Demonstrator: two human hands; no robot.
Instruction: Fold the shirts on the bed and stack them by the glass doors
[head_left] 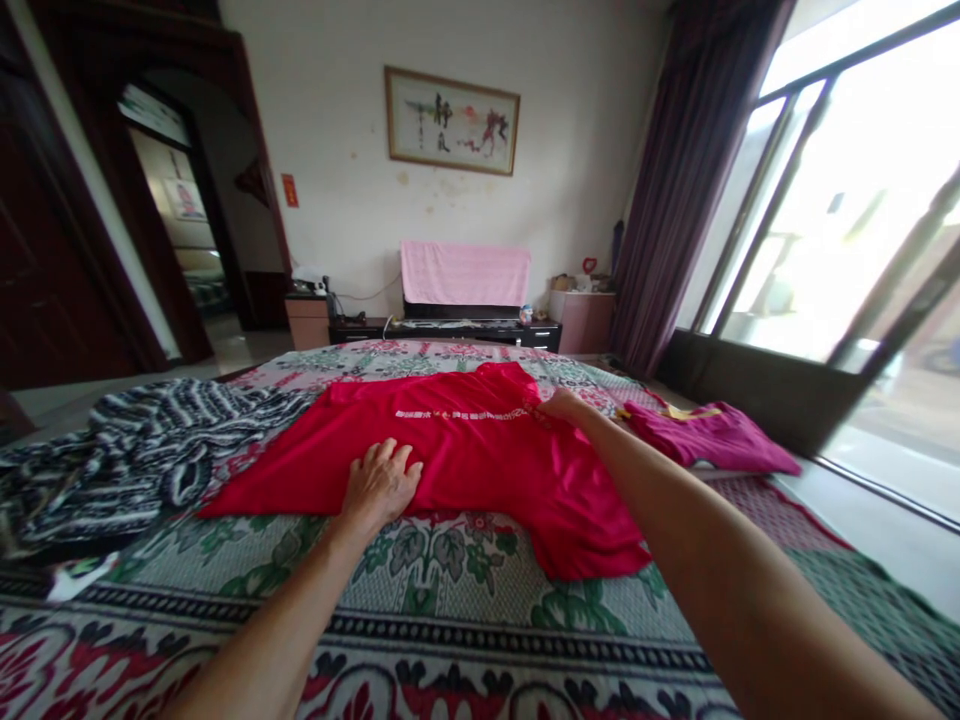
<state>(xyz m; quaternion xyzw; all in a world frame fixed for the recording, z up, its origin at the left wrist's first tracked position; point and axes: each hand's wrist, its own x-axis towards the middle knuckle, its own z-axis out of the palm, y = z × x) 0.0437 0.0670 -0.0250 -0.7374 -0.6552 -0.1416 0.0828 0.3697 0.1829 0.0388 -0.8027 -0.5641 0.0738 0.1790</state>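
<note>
The red shirt [469, 455] lies across the patterned cover [480, 600], probably best smoothed lightly by the left hand [384, 482], its fingers loosely spread, while the right hand [562, 405], whose finger pose I cannot tell, anchors it.

shirt [465, 460]: red, white print | knit [150, 455]: black-white stripes | garment [724, 437]: magenta | bedspread [416, 575]: green leaves | towel [465, 272]: pink

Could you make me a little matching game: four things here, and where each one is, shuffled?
1. red shirt
2. pink cloth
3. black-and-white garment
4. magenta garment

A. below the framed picture
B. closest of the four to the window
C. under the left hand
D. at the view's left edge

Pairs: 1-C, 2-A, 3-D, 4-B
</note>
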